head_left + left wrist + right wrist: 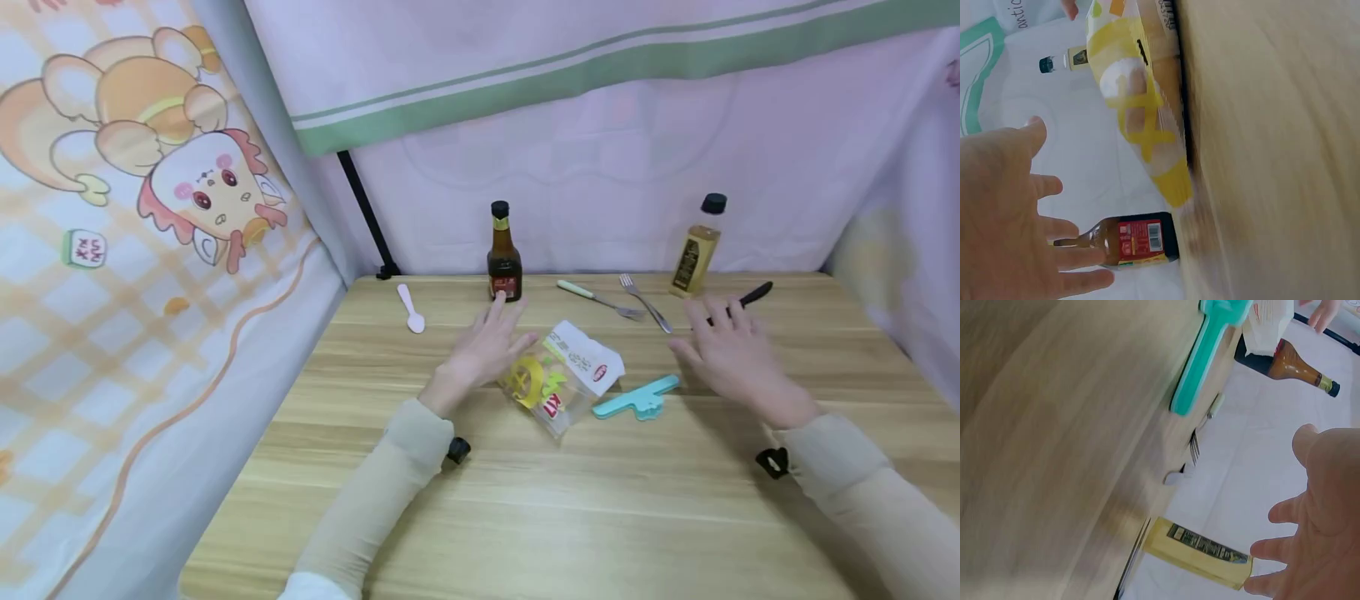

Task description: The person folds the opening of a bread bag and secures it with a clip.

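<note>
My left hand (483, 348) reaches forward over the table with spread fingers and holds nothing. Just right of it lies a clear snack bag (536, 387) with yellow print and a white top. Past the fingertips stands a dark sauce bottle (504, 260) with a red label, upright. On the other side, my right hand (731, 350) hovers palm down, fingers apart, also holding nothing. Its fingers overlap a black-handled knife (756, 293) in the head view. A bottle of yellow liquid (696, 254) stands behind it. Between the hands rests a turquoise bag clip (637, 398).
A pink spoon (410, 308) lies at the back left. Two forks, one with a pale green handle (576, 289) and one all metal (645, 302), lie along the back. Cloth curtains (600, 183) close off the table's rear and left sides.
</note>
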`<state>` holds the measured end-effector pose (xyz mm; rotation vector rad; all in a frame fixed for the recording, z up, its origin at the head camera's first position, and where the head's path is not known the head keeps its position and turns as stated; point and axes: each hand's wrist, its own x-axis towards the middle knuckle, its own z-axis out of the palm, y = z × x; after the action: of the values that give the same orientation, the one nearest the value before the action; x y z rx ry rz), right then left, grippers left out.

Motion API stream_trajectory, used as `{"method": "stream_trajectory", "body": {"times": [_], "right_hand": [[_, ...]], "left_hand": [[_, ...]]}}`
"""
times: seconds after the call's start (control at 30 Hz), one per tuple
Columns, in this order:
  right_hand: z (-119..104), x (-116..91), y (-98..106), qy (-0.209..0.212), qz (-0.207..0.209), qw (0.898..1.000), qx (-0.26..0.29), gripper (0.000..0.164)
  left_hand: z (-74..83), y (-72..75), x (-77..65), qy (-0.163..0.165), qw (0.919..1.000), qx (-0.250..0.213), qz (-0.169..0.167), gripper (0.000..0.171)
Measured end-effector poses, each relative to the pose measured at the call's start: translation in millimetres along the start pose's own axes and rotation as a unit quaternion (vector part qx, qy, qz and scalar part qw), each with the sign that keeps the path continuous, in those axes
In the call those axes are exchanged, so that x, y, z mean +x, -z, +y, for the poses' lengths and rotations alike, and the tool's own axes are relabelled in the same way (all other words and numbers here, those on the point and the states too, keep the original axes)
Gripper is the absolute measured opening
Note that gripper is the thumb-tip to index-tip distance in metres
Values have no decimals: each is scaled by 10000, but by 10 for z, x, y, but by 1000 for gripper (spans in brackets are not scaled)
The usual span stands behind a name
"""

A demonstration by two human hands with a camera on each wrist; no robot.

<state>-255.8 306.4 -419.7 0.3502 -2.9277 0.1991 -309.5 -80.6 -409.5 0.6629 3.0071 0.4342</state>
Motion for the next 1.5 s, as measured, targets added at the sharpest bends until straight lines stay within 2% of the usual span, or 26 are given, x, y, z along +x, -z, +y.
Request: {"method": "stream_trajectory", "body": {"times": [0.13,0.3,0.4,0.63,0.87,1.07,1.27,1.4,1.5], "right_hand": [[-96,31,-40,96,-3,10000,-14,70],[-220,66,-107,163,-3,9998,-68,69],[-313,87,-141,100,-95,9999,-79,72],[-546,131,-199,-135,-299,9995,26,77],[-751,162,-210,-142,-552,9982,160,83],[-869,197,-204,-130,-605,9972,416,83],[-929,246,-232,-164,-448,9942,961,57],[-959,262,-270,-254,-394,9906,1285,49],[-974,284,-294,-345,-440,9869,1516,42]], "left_hand": [[28,-66,37,77,9980,-596,-177,74],[54,-128,86,-41,9943,-1003,-362,73],[82,-152,101,-8,9929,-1075,-503,70],[134,-208,127,250,9928,-975,-644,61],[145,-212,152,-49,9970,-300,-718,52],[146,-203,112,-28,9977,-338,-595,44],[142,-181,67,-87,9969,-564,-536,35],[140,-167,20,2,9956,-709,-609,29],[153,-158,-17,101,9942,-815,-690,34]]}}
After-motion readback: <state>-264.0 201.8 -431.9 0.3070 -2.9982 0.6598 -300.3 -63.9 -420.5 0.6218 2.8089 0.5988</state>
